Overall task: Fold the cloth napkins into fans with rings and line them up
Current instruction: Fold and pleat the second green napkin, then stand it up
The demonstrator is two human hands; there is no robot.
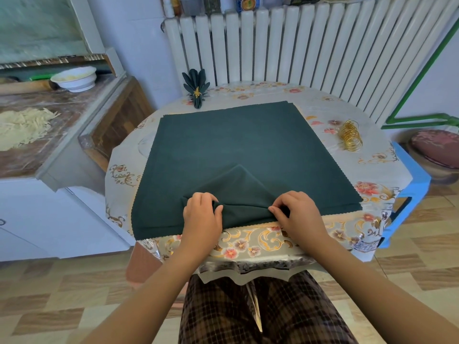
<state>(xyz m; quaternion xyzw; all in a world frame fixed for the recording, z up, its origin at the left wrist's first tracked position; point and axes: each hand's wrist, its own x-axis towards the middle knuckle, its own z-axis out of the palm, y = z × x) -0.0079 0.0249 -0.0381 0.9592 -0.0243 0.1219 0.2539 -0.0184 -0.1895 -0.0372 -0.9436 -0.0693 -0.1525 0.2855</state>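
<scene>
Head view: at lower centre, the left hand (202,212) and right hand (291,211) each pinch pleats in the green napkin (238,187) lying on the stack. Keep pleats even and tight before reaching for the gold rings (350,136) at right.

I see a small table with a shiny flowery cover (250,244), and behind it a tall white radiator (310,45) against the wall. Off to the left, a counter (37,155) holds a white bowl (74,79) and a pile of pale cut noodles (22,125). On the right, a round red cushion (437,147) sits near a green pipe (422,73).
</scene>
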